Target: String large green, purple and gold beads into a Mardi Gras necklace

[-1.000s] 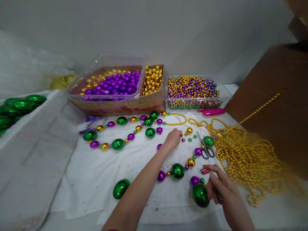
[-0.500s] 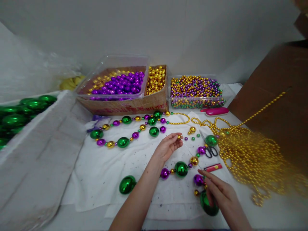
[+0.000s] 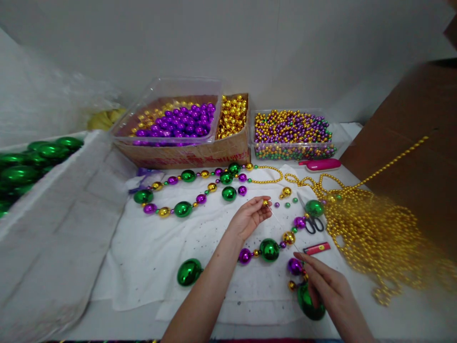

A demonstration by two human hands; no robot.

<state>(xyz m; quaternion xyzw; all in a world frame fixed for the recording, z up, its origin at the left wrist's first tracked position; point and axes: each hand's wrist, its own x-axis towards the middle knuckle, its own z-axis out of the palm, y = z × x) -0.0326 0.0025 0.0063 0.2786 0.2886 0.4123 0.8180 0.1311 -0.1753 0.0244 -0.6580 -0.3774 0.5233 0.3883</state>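
Observation:
Between thumb and fingertips, my left hand (image 3: 252,216) pinches a small gold bead (image 3: 265,203). A thin white string (image 3: 276,218) slants from that bead down to my right hand (image 3: 326,283), whose fingers are closed on it. By the right hand hang a purple bead (image 3: 295,266), a small gold bead (image 3: 292,286) and a large green bead (image 3: 310,302), partly hidden by the fingers. A strand with a green bead (image 3: 269,250), a gold bead (image 3: 289,237) and purple beads curves behind the hands, partly covered by my left forearm. Loose small green beads (image 3: 287,205) lie beyond the left hand.
Black-handled scissors (image 3: 314,225) and a red lighter (image 3: 317,248) lie right of the strand. A gold bead-chain heap (image 3: 378,243) covers the right side. Behind stand a cardboard box (image 3: 185,156) and a clear bin (image 3: 294,150) of beads. A finished-looking necklace (image 3: 183,209) lies left.
Both hands keep almost the same pose, with the string still stretched between them. The view has shifted very slightly; nothing is newly taken or let go.

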